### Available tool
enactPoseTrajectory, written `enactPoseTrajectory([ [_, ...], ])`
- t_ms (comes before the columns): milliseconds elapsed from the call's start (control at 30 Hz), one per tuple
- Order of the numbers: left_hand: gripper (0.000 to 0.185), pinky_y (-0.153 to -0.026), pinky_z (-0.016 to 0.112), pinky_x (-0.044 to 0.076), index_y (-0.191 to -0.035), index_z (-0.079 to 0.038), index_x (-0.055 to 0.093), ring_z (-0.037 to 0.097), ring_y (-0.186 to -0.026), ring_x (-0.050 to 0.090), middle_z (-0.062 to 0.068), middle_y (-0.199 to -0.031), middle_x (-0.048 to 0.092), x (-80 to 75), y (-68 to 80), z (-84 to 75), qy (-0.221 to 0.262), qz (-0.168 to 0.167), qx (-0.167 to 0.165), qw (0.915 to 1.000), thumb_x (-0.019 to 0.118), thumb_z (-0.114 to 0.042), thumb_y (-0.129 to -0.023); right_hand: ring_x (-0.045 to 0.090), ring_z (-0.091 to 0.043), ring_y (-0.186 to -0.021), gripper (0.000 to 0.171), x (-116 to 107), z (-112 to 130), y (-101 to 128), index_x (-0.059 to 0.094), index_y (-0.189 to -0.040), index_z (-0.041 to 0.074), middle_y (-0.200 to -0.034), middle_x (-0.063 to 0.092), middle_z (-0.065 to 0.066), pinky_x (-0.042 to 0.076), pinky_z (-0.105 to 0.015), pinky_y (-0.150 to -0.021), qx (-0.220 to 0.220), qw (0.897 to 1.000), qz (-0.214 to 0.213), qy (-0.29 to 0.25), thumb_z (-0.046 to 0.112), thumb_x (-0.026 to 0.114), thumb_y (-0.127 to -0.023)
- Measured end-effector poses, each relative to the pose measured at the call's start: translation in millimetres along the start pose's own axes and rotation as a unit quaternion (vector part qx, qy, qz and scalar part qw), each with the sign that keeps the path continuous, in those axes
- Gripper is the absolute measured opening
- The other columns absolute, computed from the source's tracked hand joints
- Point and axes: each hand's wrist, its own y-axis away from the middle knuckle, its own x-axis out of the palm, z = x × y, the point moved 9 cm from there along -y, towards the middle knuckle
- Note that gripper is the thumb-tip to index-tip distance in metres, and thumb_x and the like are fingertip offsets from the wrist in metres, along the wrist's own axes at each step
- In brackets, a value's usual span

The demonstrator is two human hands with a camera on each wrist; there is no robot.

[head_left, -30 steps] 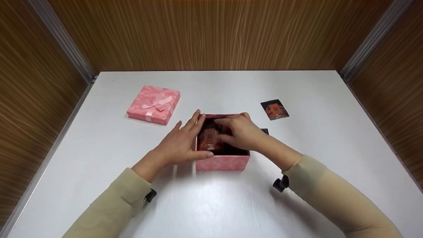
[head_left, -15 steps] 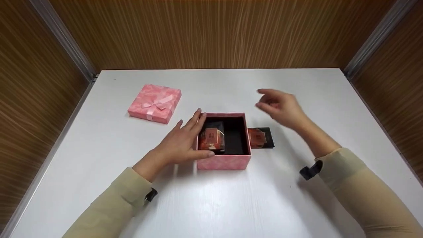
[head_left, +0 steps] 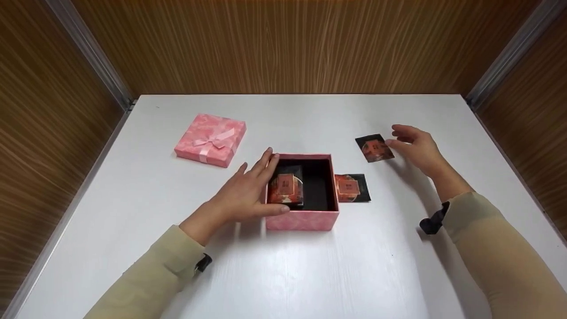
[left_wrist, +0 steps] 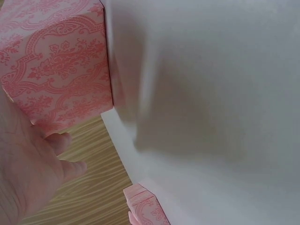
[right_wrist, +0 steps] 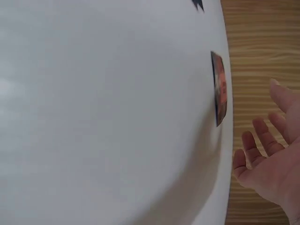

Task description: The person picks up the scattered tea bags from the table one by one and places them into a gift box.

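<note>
In the head view my left hand [head_left: 248, 195] rests against the left side of the pink box [head_left: 303, 220], fingers straight at its far left corner and thumb lying over the front rim. A dark packet with a red label [head_left: 286, 186] stands in the left part of the lidless box; the right part shows black lining. My right hand [head_left: 418, 148] holds nothing, its fingers loosely bent above the table, beside a flat dark red-labelled packet [head_left: 374, 148]. In the right wrist view that packet [right_wrist: 220, 89] lies left of the right hand [right_wrist: 274, 159].
Another flat packet [head_left: 353, 188] lies against the box's right side. A pink lid with a ribbon bow [head_left: 212, 139] lies at the back left of the white table [head_left: 283, 274]. Wood-grain panels [head_left: 283, 48] stand behind and on both sides.
My right hand has come out of the box, passed over the back right packet and moved right beyond it. The left hand has stayed at the box.
</note>
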Motion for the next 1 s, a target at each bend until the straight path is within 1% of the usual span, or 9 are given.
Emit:
enactPoseTrajectory([
  [200, 0.123, -0.129, 0.057, 0.012, -0.171, -0.017, -0.004, 0.027, -0.157, 0.032, 0.001, -0.178, -0.009, 1.5, 0.5, -2.0, 0.008, -0.003, 0.005, 0.9999, 0.048, -0.091, -0.087, 0.037, -0.033, -0.150, 0.073, 6, -23, -4, 0.037, -0.166, 0.011, -0.166, 0.040, -0.016, 0.033, -0.050, -0.121, 0.039, 0.998, 0.033, -0.039, 0.034, 0.070, -0.105],
  [367, 0.123, -0.129, 0.057, 0.012, -0.171, -0.018, -0.005, 0.027, -0.157, 0.033, 0.001, -0.178, -0.010, 1.4, -0.1, -2.5, 0.009, -0.002, 0.006, 0.9999, 0.048, -0.091, -0.088, 0.030, -0.030, -0.157, 0.077, 13, -33, -9, 0.030, -0.169, 0.013, -0.171, 0.033, -0.014, 0.025, -0.048, -0.127, 0.056, 0.996, 0.055, -0.042, 0.031, 0.070, -0.105],
  [567, 0.123, -0.129, 0.057, 0.012, -0.171, -0.017, -0.005, 0.030, -0.156, 0.033, 0.005, -0.178, -0.008, 0.5, 0.5, -0.4, 0.006, -0.002, 0.004, 1.0000, 0.050, -0.090, -0.088, 0.015, -0.030, -0.162, 0.083, 22, -33, -14, 0.026, -0.170, 0.015, -0.175, 0.025, -0.011, 0.013, -0.051, -0.130, 0.067, 0.995, 0.068, -0.014, 0.035, 0.072, -0.104],
  [700, 0.124, -0.129, 0.057, 0.012, -0.171, -0.018, -0.005, 0.029, -0.157, 0.031, 0.002, -0.178, -0.010, 0.9, 0.9, 1.1, 0.006, 0.001, -0.001, 1.0000, 0.048, -0.091, -0.087, 0.006, -0.034, -0.163, 0.085, 28, -30, -15, 0.024, -0.171, 0.016, -0.176, 0.019, -0.013, 0.009, -0.057, -0.129, 0.071, 0.994, 0.077, 0.011, 0.037, 0.071, -0.104],
  [867, 0.124, -0.129, 0.056, 0.012, -0.171, -0.018, -0.004, 0.028, -0.158, 0.030, 0.002, -0.178, -0.009, 1.0, 1.1, 1.2, 0.007, 0.002, -0.004, 1.0000, 0.049, -0.091, -0.087, 0.005, -0.042, -0.162, 0.087, 33, -27, -17, 0.019, -0.172, 0.017, -0.175, 0.016, -0.019, 0.010, -0.062, -0.127, 0.062, 0.993, 0.084, 0.044, 0.040, 0.069, -0.105],
  [1000, 0.123, -0.129, 0.056, 0.012, -0.171, -0.017, -0.005, 0.028, -0.158, 0.030, 0.003, -0.178, -0.008, 1.2, 0.9, 0.5, 0.006, 0.001, -0.002, 1.0000, 0.049, -0.090, -0.087, 0.006, -0.044, -0.161, 0.087, 35, -26, -16, 0.019, -0.172, 0.016, -0.174, 0.018, -0.023, 0.010, -0.062, -0.127, 0.055, 0.994, 0.081, 0.057, 0.038, 0.070, -0.104],
])
